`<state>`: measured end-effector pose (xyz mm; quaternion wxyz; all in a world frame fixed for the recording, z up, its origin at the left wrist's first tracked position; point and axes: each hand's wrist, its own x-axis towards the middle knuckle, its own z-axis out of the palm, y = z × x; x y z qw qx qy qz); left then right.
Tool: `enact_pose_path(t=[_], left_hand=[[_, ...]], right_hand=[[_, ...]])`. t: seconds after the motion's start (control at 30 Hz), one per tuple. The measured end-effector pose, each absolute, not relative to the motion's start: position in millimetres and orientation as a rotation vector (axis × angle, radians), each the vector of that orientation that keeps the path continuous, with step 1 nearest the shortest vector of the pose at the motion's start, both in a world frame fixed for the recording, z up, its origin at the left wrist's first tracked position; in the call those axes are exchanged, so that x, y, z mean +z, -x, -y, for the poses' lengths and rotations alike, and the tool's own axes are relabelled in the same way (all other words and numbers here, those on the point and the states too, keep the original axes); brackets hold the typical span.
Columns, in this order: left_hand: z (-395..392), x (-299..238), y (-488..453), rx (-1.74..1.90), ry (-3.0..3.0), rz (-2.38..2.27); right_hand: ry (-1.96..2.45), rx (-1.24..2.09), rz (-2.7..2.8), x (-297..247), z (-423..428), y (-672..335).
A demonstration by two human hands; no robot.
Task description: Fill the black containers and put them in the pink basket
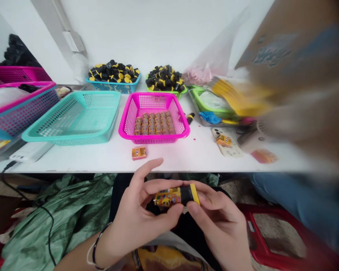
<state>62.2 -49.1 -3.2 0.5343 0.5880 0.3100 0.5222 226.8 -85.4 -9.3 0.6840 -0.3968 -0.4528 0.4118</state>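
Pinched between the two hands, just above the lap and below the table edge: a short yellow-labelled tube (169, 197), its far end in a black cap (188, 195) with a yellow rim. Left hand (135, 214) half closed around the labelled end, fingers wrapped under and thumb raised clear. Right hand (217, 220) curled over the capped end, fingertips (193, 207) pressed near the cap. Both hands firmly on the same tube, neither one open. Around the left wrist, a dark bracelet (94, 250).

Beyond the hands, along a white table (73, 163): a small yellow printed box (138, 153), nearest of all, and just behind it a magenta plastic basket (124, 128) with rows of matching labelled tubes (154, 126) lying inside. Beside that, a teal basket (73, 138). Farther back, a blue basket (113, 88) and a green basket (164, 93), both heaped with black-and-yellow caps (114, 73). At right, a large blurred cardboard sheet (293, 49).
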Motion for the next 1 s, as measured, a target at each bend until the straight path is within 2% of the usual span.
enact_pose_path(t=[0.33, 0.6, 0.8, 1.0], left_hand=[[32, -15, -66, 1.005, -0.972, -0.475], [34, -10, -70, 1.108, -0.885, -0.559], [30, -15, -75, 1.087, -0.835, -0.571], [23, -15, -73, 0.595, -0.939, -0.424]], right_hand=[[0.883, 0.77, 1.244, -5, 82, -234], [0.919, 0.273, 1.669, -16, 81, -237], [1.038, 0.106, 1.747, -25, 71, -232], [0.946, 0.222, 1.806, -23, 65, -227]])
